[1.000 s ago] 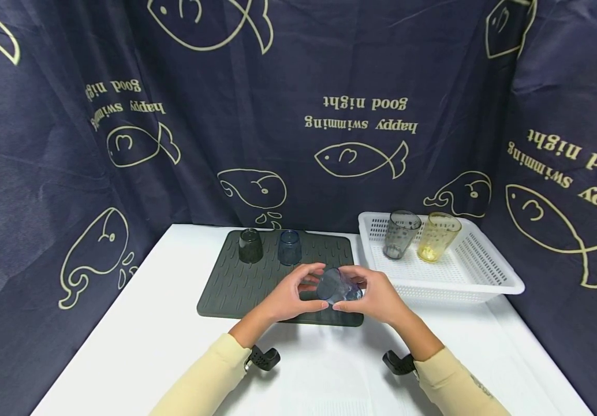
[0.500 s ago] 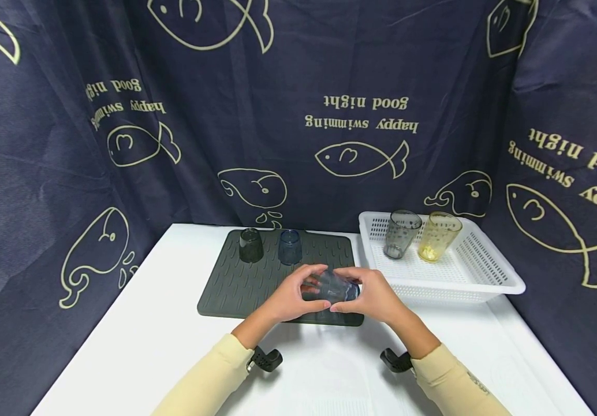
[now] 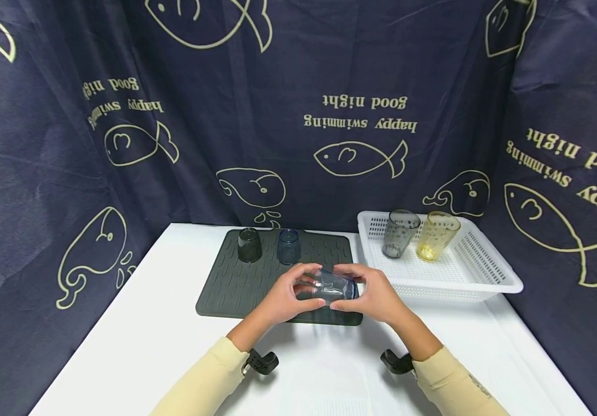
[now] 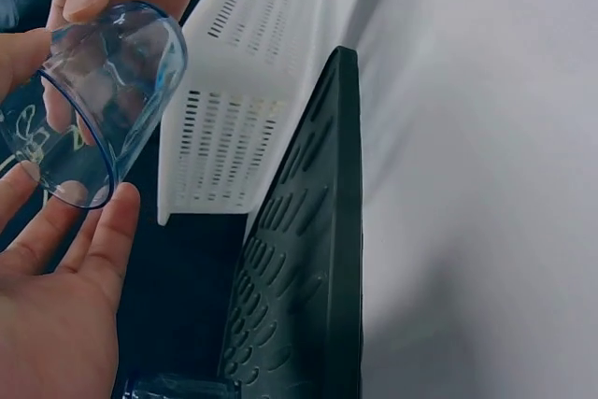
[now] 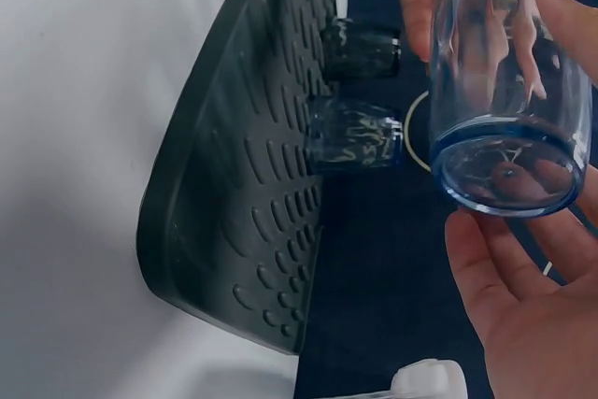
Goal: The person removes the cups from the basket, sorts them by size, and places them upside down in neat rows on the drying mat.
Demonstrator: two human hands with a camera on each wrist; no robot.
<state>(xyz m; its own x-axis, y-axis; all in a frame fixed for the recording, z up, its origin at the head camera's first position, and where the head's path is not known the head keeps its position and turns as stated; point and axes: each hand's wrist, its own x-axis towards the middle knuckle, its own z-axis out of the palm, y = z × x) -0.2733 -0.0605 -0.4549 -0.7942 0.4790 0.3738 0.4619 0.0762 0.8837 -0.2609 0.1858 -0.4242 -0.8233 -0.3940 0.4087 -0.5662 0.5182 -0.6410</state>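
A clear bluish drinking glass (image 3: 334, 287) lies sideways in the air between both hands, above the front right part of the dark drying mat (image 3: 226, 292). My left hand (image 3: 285, 294) holds its rim end, thumb and fingertips at the edge, as the left wrist view shows. At the other end my right hand (image 3: 377, 293) grips near the thick blue base (image 5: 509, 170), fingers curled round it. Two glasses stand upside down at the back of the mat: a dark grey one (image 3: 250, 247) and a blue one (image 3: 288, 248).
A white perforated plastic basket (image 3: 503, 282) stands to the right of the mat. In it a grey glass (image 3: 400, 234) and a yellow glass (image 3: 437, 236) stand tilted, mouths up. Navy fish-print curtains (image 3: 278, 104) enclose the white table (image 3: 137, 323).
The glass has turned between the hands: its mouth faced the head camera more before, and now its side shows, with the rim towards the left hand. Both hands stay nearly in place.
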